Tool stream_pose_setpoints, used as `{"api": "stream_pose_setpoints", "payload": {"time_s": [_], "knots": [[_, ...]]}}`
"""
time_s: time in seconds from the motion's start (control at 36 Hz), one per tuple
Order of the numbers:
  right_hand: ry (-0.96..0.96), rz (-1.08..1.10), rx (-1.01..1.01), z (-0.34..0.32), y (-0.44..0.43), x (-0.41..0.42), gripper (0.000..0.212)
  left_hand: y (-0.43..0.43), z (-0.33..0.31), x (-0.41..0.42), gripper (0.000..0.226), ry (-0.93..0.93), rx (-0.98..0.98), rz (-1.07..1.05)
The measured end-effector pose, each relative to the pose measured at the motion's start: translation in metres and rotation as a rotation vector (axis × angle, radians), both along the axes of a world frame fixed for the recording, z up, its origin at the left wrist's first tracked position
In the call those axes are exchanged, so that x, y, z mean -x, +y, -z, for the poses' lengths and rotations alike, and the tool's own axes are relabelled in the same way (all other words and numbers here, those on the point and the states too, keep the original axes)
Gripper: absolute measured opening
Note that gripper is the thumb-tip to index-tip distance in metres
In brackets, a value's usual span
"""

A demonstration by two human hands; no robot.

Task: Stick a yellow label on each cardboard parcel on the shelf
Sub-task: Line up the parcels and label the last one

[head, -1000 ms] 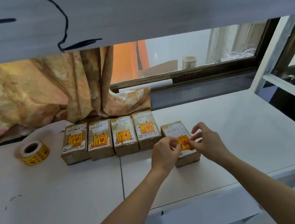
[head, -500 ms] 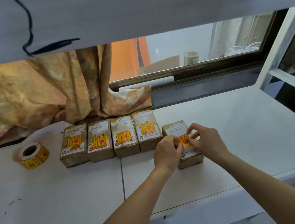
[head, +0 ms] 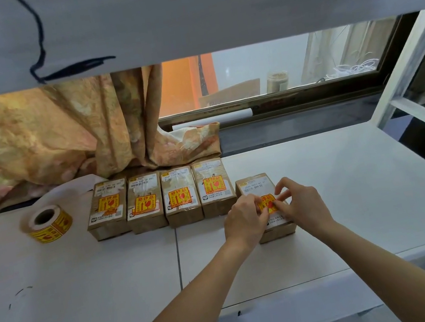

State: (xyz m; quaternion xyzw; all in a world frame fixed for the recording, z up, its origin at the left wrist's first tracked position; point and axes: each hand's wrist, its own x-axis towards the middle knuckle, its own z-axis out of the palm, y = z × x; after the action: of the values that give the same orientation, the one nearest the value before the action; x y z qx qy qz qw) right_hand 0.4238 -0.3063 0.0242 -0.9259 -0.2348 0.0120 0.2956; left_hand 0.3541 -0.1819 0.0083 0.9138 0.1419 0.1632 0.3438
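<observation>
A small cardboard parcel (head: 255, 185) lies on the white shelf (head: 352, 193), a little right of the middle. A yellow label (head: 267, 202) with red print sits on its top. My left hand (head: 245, 221) holds the label's left edge with its fingertips. My right hand (head: 304, 203) pinches the right edge, thumb and forefinger on the label. To the left stands a row of several parcels (head: 145, 201), each with a yellow label on top. A roll of yellow labels (head: 48, 227) lies on the shelf at the far left.
The upper shelf board (head: 208, 7) hangs low across the top of the view. A patterned curtain (head: 47, 138) drapes behind the parcels, beside a window (head: 288, 69). A white frame post (head: 409, 66) rises at the right. The shelf's front edge (head: 283, 289) is near me.
Both hands have drawn closer together over the label, the right fingers coming down onto it. The parcel has stayed in place.
</observation>
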Motion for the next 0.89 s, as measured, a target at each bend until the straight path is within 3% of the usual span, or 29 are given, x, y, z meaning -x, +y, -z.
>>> {"api": "stream_pose_setpoints", "payload": {"time_s": [0.33, 0.89], "knots": [[-0.012, -0.019, -0.027, 0.003, -0.001, 0.002, 0.001, -0.001, 0.001, 0.001, 0.028, 0.022, -0.029, 0.014], [0.063, -0.101, -0.021, 0.013, -0.005, -0.009, 0.026, -0.001, 0.005, 0.002, 0.041, 0.09, 0.022, 0.034]]}}
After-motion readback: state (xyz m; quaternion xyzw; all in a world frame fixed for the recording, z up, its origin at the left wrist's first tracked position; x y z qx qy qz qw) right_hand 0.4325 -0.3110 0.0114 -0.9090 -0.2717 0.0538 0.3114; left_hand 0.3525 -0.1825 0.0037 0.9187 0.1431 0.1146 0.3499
